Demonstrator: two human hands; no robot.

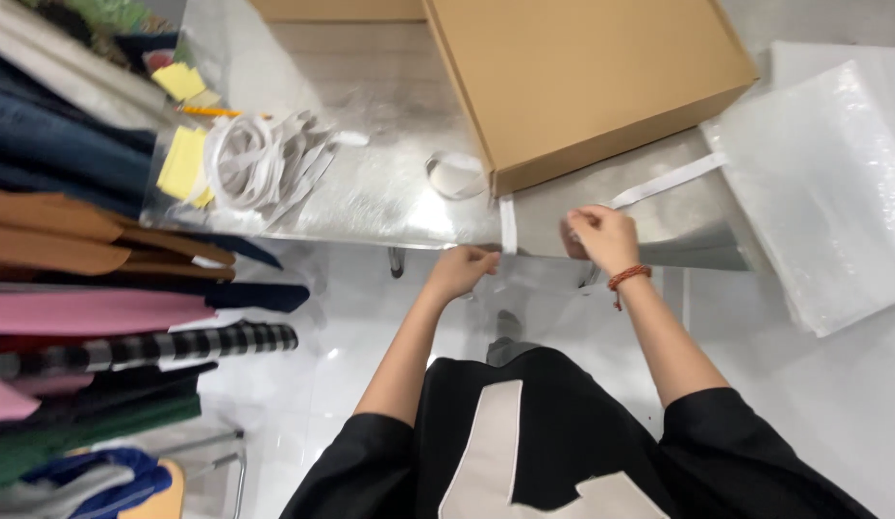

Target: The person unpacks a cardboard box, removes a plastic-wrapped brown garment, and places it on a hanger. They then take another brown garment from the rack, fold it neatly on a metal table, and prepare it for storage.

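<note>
Shiny metal tabletop [390, 192] carries a cardboard box [582, 77]; both hands, left [464, 269] and right [601, 236], pinch white strap [508, 226] ends at its edge.

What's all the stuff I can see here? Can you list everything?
Cardboard box: one, brown, on the metal table's far side.
Metal table: one, silvery.
White strap: one, hanging over the table edge by the box corner.
Second white strap: one, lying right of the box.
Bundle of white straps: one heap, on the table's left part.
Tape roll: one, clear, beside the box.
Yellow paper pads: a few, left table end.
Pencil: one, yellow.
Plastic bags: a stack, clear, at right.
Folded clothes: many, mixed colours, at left.
Left hand: fingers pinched near the hanging strap.
Right hand: closed, red wristband.
</note>
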